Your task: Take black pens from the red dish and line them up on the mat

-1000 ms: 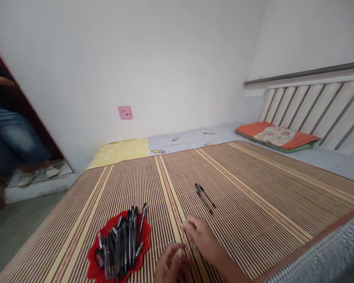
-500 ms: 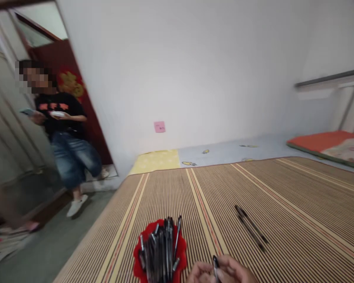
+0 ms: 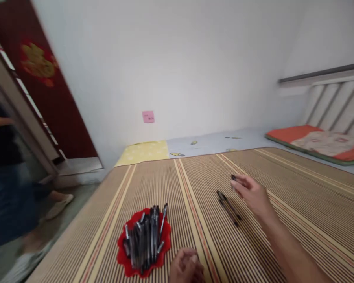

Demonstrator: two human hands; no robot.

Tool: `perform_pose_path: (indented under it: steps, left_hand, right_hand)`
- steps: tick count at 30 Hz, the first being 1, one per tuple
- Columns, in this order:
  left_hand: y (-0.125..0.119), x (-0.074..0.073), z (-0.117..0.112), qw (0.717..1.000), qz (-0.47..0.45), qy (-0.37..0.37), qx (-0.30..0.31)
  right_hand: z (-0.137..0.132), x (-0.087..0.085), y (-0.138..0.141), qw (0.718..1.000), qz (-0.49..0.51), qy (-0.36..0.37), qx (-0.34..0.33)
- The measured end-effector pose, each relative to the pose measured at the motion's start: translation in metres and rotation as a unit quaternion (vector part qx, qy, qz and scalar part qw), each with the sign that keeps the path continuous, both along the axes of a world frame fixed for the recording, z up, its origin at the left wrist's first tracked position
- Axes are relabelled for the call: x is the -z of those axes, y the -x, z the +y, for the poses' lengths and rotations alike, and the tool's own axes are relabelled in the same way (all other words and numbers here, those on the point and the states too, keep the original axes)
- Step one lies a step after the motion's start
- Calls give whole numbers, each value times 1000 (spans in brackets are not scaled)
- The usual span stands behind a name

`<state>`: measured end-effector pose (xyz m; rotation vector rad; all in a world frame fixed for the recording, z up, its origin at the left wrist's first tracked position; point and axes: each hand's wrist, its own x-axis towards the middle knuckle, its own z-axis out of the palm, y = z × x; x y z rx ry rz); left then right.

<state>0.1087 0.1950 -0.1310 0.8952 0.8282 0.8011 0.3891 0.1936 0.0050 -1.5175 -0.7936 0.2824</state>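
Note:
My right hand [image 3: 249, 192] is raised above the striped mat, its fingers pinched on a pen [image 3: 233, 179] whose dark end pokes out past the fingertips. Just left of and below that hand, two dark pens [image 3: 229, 208] lie side by side on the mat. My left hand [image 3: 187, 265] rests low at the bottom edge with its fingers curled closed; whether anything is inside them is hidden. Beside it on the left stands a red scalloped tray [image 3: 120, 257] heaped with black and clear pens [image 3: 147, 236], and a few loose caps among them.
The striped mat [image 3: 194, 173] covers the bed. At the far right lies an orange pillow [image 3: 289, 133] near white rails. A pink note [image 3: 148, 116] is stuck to the wall. At the left a person [image 3: 8, 188] in dark clothes stands on the floor, blurred.
My right hand has left my left hand and moved up and right with the pen, past the two pens. The view has turned right, and the person has come closer at the left edge.

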Motion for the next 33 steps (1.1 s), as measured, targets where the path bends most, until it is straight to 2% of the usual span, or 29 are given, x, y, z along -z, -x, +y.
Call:
perform_pose_path:
  steps: [3, 6, 8, 12, 18, 24, 30, 33]
  left_hand:
    - [2, 1, 4, 1000, 2, -7, 15]
    - [5, -2, 6, 1000, -1, 0, 17]
    - [6, -4, 6, 1000, 1, -2, 15]
    - [6, -4, 5, 1000, 8, -2, 14]
    - [5, -4, 6, 1000, 5, 14, 15]
    - [5, -4, 7, 1000, 10, 21, 14]
    - [4, -4, 7, 1000, 2, 27, 9]
    - [3, -4, 7, 1000, 1, 27, 11]
  right_hand:
    - [18, -3, -12, 996, -76, 37, -8]
    - [34, 11, -13, 965, -204, 164, -14]
    - [43, 24, -10, 941, -255, 223, -23]
    - [58, 47, -4, 914, -291, 279, -40]
    - [77, 64, 11, 870, -332, 363, -28]
    - [85, 73, 16, 849, -343, 402, -13]
    - [67, 57, -7, 859, -341, 382, 9]
    - [56, 54, -8, 856, -348, 382, 17]
